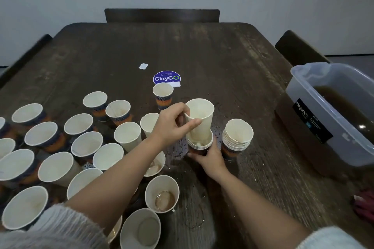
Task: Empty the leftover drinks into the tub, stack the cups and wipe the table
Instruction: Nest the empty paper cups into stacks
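A: Item one, plain cup?
B: Pinched at its rim by the left hand, its base nested in the short stack, left of the tub.
A: The stack?
B: Gripped low by the right hand, fingers curled round it.
A: Neighbours?
B: Taller stack between it and the tub; loose cups farther from the tub; the table is wet around the stacks.

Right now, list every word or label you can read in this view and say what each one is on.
"ClayGO": round blue sticker on the table.
"Megabox": black label on the plastic tub.
Smaller lines on both sticker and label: too blurred to read.
Cup patterns: no readable text.
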Demonstrator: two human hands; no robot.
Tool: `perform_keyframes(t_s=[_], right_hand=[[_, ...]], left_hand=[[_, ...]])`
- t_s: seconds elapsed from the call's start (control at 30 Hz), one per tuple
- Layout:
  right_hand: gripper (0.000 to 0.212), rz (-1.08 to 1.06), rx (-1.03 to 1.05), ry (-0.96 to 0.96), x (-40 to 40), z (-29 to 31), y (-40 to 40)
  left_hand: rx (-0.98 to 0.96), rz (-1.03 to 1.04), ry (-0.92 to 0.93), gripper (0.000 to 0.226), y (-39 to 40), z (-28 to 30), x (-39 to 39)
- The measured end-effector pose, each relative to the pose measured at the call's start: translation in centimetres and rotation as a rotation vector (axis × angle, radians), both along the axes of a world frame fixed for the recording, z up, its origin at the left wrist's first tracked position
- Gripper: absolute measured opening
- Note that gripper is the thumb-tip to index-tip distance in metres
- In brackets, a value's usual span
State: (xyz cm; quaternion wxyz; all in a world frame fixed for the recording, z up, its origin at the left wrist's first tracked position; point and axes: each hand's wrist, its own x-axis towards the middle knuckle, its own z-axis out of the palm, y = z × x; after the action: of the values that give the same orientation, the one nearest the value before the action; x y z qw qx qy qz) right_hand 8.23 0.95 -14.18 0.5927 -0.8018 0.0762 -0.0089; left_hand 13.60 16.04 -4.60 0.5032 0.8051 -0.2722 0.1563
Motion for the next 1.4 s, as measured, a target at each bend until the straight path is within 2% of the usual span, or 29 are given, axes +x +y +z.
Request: perform_keyframes(t_s=[0.13, 0.3, 0.37, 0.47, 0.6, 0.7, 0.77, 0.87, 1.0, 1.1, 1.17, 1.23, 1.33, 1.4], right_hand=[[0.078, -0.013, -0.007, 0.004, -0.1, -0.1, 0.1], [0.084, -0.018, 0.016, 0.013, 0.0, -0.2, 0.1], [0.085, -0.011, 0.017, 0.016, 0.0, -0.1, 0.1], [0.086, -0.009, 0.017, 0.021, 0.1, -0.3, 0.0], [0.085, -0.002, 0.03, 0.018, 0.1, -0.3, 0.0], [0.086, -0.005, 0.032, 0.012, 0.1, -0.3, 0.1], [0.084, 0.001, 0.035, 0.012, 0.1, -0.3, 0.0], [0.08, 0.005, 0.029, 0.02, 0.2, -0.5, 0.0], [0.081, -0.005, 0.042, 0.017, 0.4, -0.9, 0.0], [0.083, -0.002, 0.068, 0.013, 0.4, -0.9, 0.0], [0.08, -0.013, 0.074, 0.009, 0.3, -0.9, 0.0], [0.08, -0.014, 0.069, 0.002, 0.5, -0.9, 0.1], [0.084, -0.005, 0.066, 0.02, 0.9, -1.0, 0.1], [0.083, 0.001, 0.072, 0.033, 1.0, -0.8, 0.0]], left_hand=[[0.042, -0.074, 0.013, 0.04, -0.1, -0.4, -0.5], [0.107, 0.044, -0.065, 0.063, -0.6, -1.2, -0.5], [0.112, 0.075, -0.102, 0.056, -0.9, -1.3, -0.2], [0.117, 0.018, -0.067, 0.044, -1.1, -1.5, 0.2], [0.191, 0.021, 0.024, 0.052, -1.0, -1.9, 0.0], [0.322, -0.071, 0.169, 0.072, -1.2, -1.9, 0.2], [0.523, -0.149, 0.187, 0.084, -1.6, -2.3, 0.4], [0.782, -0.171, 0.219, 0.083, -1.8, -3.3, 0.3], [0.82, -0.149, 0.24, 0.077, -2.1, -3.6, 0.0], [0.858, -0.16, 0.291, 0.085, -2.1, -3.1, 0.1], [0.847, -0.184, 0.36, 0.088, -2.1, -2.3, 0.4], [0.724, -0.144, 0.406, 0.086, -1.9, -1.5, 1.5], [0.432, 0.133, 0.389, 0.083, -1.4, -0.2, 4.6], [0.369, 0.332, 0.407, 0.068, -0.8, 0.5, 7.1]])
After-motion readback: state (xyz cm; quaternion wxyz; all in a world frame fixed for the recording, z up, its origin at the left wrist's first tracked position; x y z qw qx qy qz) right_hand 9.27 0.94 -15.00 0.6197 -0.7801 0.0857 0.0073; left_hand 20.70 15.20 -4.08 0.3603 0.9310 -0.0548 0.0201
